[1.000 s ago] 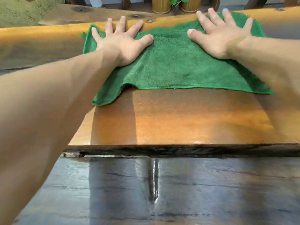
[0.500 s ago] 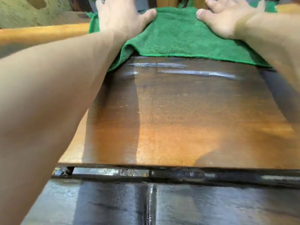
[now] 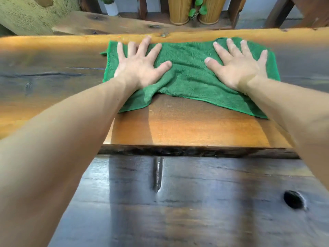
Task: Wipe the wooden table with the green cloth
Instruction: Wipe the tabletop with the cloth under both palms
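The green cloth (image 3: pixel 188 73) lies spread across the far part of the wooden table (image 3: pixel 195 127), its far hem close to the table's far edge. My left hand (image 3: pixel 140 68) presses flat on the cloth's left half, fingers spread. My right hand (image 3: pixel 236 68) presses flat on the right half, also spread. Neither hand grips the fabric. The cloth's near hem is rumpled below my left wrist and trails toward me on the right.
A darker wooden surface (image 3: pixel 178 202) with a groove and a knot hole (image 3: pixel 293 199) lies lower, nearer to me. Beyond the table runs a rough plank (image 3: pixel 106 24), with two bamboo planters (image 3: pixel 179 9) and chair legs behind it.
Both hands stayed flat on the cloth and pushed it away across the table, leaving wet streaks half a second ago. The cloth now sits nearer the far edge, its near hem more bunched.
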Demonstrator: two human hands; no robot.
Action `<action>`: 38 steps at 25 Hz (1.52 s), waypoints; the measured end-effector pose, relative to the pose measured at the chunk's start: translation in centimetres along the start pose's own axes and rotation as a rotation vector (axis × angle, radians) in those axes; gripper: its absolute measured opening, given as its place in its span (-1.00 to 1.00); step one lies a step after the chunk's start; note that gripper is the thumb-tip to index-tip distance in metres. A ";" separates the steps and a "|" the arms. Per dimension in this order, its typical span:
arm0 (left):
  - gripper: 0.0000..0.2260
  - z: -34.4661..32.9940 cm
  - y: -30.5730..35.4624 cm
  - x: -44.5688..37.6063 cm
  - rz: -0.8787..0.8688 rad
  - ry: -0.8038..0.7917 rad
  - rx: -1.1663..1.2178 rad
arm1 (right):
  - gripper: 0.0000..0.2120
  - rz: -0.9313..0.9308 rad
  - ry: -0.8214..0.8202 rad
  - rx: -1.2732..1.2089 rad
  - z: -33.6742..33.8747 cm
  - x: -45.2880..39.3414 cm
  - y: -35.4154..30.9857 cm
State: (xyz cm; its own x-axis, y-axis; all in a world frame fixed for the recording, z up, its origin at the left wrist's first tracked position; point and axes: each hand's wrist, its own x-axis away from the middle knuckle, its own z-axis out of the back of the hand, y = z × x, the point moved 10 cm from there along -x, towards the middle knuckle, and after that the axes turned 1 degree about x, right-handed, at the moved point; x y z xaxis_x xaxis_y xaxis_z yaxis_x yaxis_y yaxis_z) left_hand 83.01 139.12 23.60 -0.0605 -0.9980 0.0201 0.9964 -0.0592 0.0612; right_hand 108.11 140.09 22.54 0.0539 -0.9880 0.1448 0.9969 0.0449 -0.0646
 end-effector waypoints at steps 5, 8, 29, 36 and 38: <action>-0.30 -1.1 1.3 6.7 -0.017 -0.138 -0.004 | -0.30 0.019 -0.011 0.011 -0.9 7.6 0.5; -0.29 -1.5 2.4 12.1 -0.039 -0.171 -0.024 | -0.28 0.013 -0.040 0.029 -1.8 11.9 1.3; -0.25 -3.1 7.5 47.3 -0.019 -0.211 -0.047 | -0.30 0.067 -0.141 0.029 -7.1 46.8 1.7; -0.25 -3.3 8.3 58.7 -0.031 -0.189 -0.025 | -0.26 0.054 -0.098 0.034 -8.6 57.7 1.1; -0.23 -3.2 8.3 62.4 -0.029 -0.182 -0.026 | -0.26 0.062 -0.111 0.023 -9.0 61.1 0.7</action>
State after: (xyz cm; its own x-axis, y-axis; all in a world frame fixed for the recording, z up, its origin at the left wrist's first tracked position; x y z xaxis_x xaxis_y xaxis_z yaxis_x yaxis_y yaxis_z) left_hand 87.69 76.26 22.12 -0.0962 -0.9752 0.1993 0.9952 -0.0903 0.0384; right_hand 111.53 78.45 22.48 0.1198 -0.9610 0.2494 0.9925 0.1097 -0.0541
